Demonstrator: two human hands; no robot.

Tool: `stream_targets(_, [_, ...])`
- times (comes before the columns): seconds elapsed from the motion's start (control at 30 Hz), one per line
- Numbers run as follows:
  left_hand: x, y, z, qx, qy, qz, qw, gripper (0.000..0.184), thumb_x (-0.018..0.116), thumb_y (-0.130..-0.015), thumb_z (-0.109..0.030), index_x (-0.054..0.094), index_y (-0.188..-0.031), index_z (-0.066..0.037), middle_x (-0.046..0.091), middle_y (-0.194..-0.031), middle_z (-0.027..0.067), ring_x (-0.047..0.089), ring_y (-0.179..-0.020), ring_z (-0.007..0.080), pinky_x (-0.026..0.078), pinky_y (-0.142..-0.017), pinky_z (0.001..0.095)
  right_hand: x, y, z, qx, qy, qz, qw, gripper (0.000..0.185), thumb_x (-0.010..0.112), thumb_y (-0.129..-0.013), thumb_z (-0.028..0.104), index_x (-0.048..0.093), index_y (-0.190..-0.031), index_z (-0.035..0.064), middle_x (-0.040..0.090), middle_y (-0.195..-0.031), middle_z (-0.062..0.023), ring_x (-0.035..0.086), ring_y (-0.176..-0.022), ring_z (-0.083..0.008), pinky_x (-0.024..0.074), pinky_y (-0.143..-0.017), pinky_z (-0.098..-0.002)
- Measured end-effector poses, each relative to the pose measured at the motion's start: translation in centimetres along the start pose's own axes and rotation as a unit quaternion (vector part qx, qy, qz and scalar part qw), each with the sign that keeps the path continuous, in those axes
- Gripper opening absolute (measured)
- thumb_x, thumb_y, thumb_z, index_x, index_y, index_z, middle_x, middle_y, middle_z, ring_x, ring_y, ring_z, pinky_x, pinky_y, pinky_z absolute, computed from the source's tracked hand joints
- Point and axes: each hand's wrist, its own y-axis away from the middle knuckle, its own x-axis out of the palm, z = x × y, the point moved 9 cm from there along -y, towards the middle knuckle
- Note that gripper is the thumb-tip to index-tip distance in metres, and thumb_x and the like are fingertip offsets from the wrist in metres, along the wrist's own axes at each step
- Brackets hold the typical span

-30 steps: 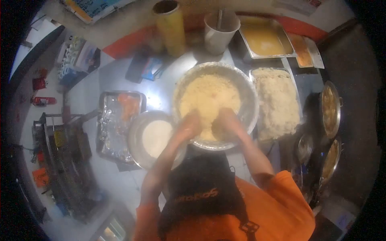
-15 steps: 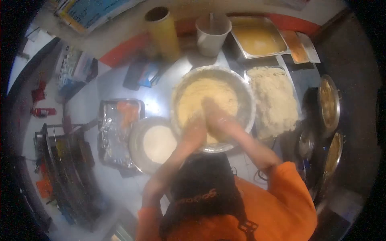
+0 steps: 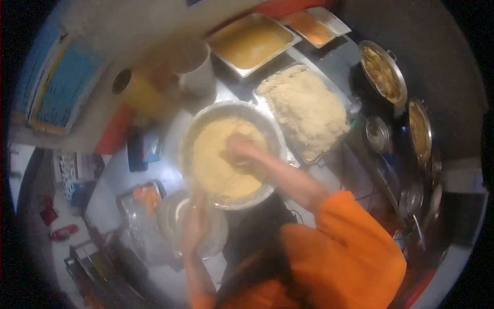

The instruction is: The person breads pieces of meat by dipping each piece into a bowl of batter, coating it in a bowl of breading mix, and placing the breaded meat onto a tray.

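Observation:
A large metal bowl [image 3: 278, 139] holds a pale yellow, crumbly flour mixture [image 3: 221, 170]. My right hand [image 3: 241, 148] is inside it, its fingers sunk into the mixture and hidden. At the near left rim of that bowl is my left hand [image 3: 196, 213], its fingertips against or just beside the rim, too smeared to show their grip. Beneath the left hand stands a smaller metal bowl [image 3: 218, 237] with white powder in it, partly covered by the hand.
A tray [image 3: 309, 160] heaped with pale crumbly mixture stands right of the large bowl. Behind are a pan of yellow liquid [image 3: 252, 44], a white pitcher [image 3: 195, 77] and a yellow cylinder [image 3: 139, 95]. Left lies a foil-lined tray [image 3: 136, 221]; pots of food [image 3: 383, 72] stand far right.
My left hand has come out of the mixture to the large bowl's near left rim. My right hand stays in the mixture. The view has turned to the right.

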Motion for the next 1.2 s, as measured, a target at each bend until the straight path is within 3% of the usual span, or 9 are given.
stream_targets(0.27, [-2.2, 7.9, 7.4, -0.187, 0.090, -0.013, 0.978, 0.049, 0.053, -0.097, -0.014, 0.046, -0.142, 0.003, 0.064, -0.116, 0.0237, 0.060, -0.090, 0.0274, 0.048, -0.083, 0.0355, -1.6, 3.2, -2.5, -0.042, -0.328, -0.133, 0.934, 0.043, 0.067, -0.090, 0.031, 0.061, -0.112, -0.0052, 0.068, -0.094, -0.0159, 0.067, -0.098, -0.0256, 0.0537, -0.083, -0.0351])
stream_targets(0.37, [-4.0, 9.5, 7.7, -0.248, 0.101, -0.020, 0.963, 0.049, 0.053, -0.096, -0.013, 0.046, -0.142, 0.004, 0.065, -0.114, 0.0232, 0.059, -0.091, 0.0259, 0.049, -0.082, 0.0361, -3.4, 3.4, -3.5, -0.260, -0.820, -0.095, 0.500, 0.042, 0.065, -0.094, 0.023, 0.055, -0.125, -0.0034, 0.068, -0.107, -0.0144, 0.065, -0.106, -0.0274, 0.0533, -0.090, -0.0343])
stream_targets(0.43, [-5.5, 9.6, 7.4, -0.240, 0.069, -0.029, 0.968, 0.049, 0.053, -0.096, -0.011, 0.046, -0.142, 0.004, 0.065, -0.112, 0.0223, 0.060, -0.094, 0.0252, 0.049, -0.084, 0.0364, -8.1, 6.9, -5.4, -0.125, -0.746, -0.142, 0.638, 0.040, 0.062, -0.098, 0.020, 0.052, -0.128, -0.0033, 0.066, -0.115, -0.0132, 0.065, -0.106, -0.0263, 0.0530, -0.093, -0.0350])
stream_targets(0.6, [-7.4, 10.6, 6.6, -0.339, 0.052, 0.020, 0.939, 0.047, 0.051, -0.096, -0.010, 0.046, -0.141, 0.005, 0.065, -0.112, 0.0211, 0.060, -0.105, 0.0245, 0.047, -0.092, 0.0373, -14.9, 7.4, -13.8, -0.054, -0.587, -0.293, 0.753, 0.054, 0.064, -0.096, 0.037, 0.053, -0.126, -0.0057, 0.066, -0.115, -0.0171, 0.064, -0.105, -0.0254, 0.0528, -0.092, -0.0376])
stream_targets(0.8, [-9.4, 13.4, 7.3, -0.137, 0.272, -0.136, 0.943, 0.054, 0.060, -0.093, -0.006, 0.043, -0.143, 0.004, 0.059, -0.127, 0.0194, 0.054, -0.121, 0.0263, 0.041, -0.103, 0.0384, -18.4, 6.6, -22.4, 0.150, -0.348, -0.341, 0.860, 0.067, 0.058, -0.093, 0.051, 0.051, -0.134, -0.0024, 0.054, -0.136, -0.0249, 0.054, -0.124, -0.0348, 0.0417, -0.104, -0.0416])
stream_targets(0.87, [-9.5, 14.4, 9.5, -0.266, 0.216, -0.105, 0.934, 0.058, 0.061, -0.092, -0.002, 0.040, -0.145, 0.003, 0.052, -0.138, 0.0195, 0.051, -0.124, 0.0278, 0.041, -0.104, 0.0394, -19.1, 4.4, -24.1, 0.201, -0.232, -0.296, 0.905, 0.062, 0.066, -0.085, 0.047, 0.061, -0.122, -0.0019, 0.059, -0.129, -0.0246, 0.058, -0.118, -0.0358, 0.0446, -0.100, -0.0439])
stream_targets(0.97, [-10.1, 15.1, 10.3, -0.288, 0.152, -0.010, 0.945, 0.070, 0.062, -0.092, -0.018, 0.029, -0.152, 0.002, 0.052, -0.137, 0.0155, 0.050, -0.125, 0.0230, 0.037, -0.108, 0.0360, -21.2, 1.6, -24.9, 0.154, 0.035, -0.381, 0.911, 0.026, 0.060, -0.085, 0.023, 0.071, -0.085, -0.0003, 0.069, -0.094, -0.0278, 0.068, -0.090, -0.0403, 0.0543, -0.077, -0.0447])
stream_targets(1.07, [-12.5, 14.4, 10.1, -0.169, 0.024, -0.052, 0.984, 0.073, 0.053, -0.097, -0.041, 0.030, -0.150, 0.004, 0.037, -0.154, 0.0192, 0.044, -0.134, 0.0299, 0.040, -0.107, 0.0397, -22.0, 2.8, -22.5, 0.121, 0.062, -0.484, 0.864, 0.026, 0.049, -0.088, 0.013, 0.071, -0.087, 0.0002, 0.069, -0.097, -0.0245, 0.067, -0.096, -0.0383, 0.0535, -0.082, -0.0480])
stream_targets(1.2, [-10.7, 19.2, 19.4, -0.278, 0.445, -0.148, 0.838, 0.068, 0.044, -0.101, -0.043, 0.027, -0.153, -0.001, 0.026, -0.160, 0.0137, 0.031, -0.144, 0.0243, 0.027, -0.117, 0.0386, -22.0, 1.2, -16.4, 0.147, 0.047, -0.361, 0.920, 0.050, 0.049, -0.095, 0.043, 0.070, -0.101, -0.0018, 0.068, -0.107, -0.0227, 0.064, -0.102, -0.0398, 0.0483, -0.090, -0.0488])
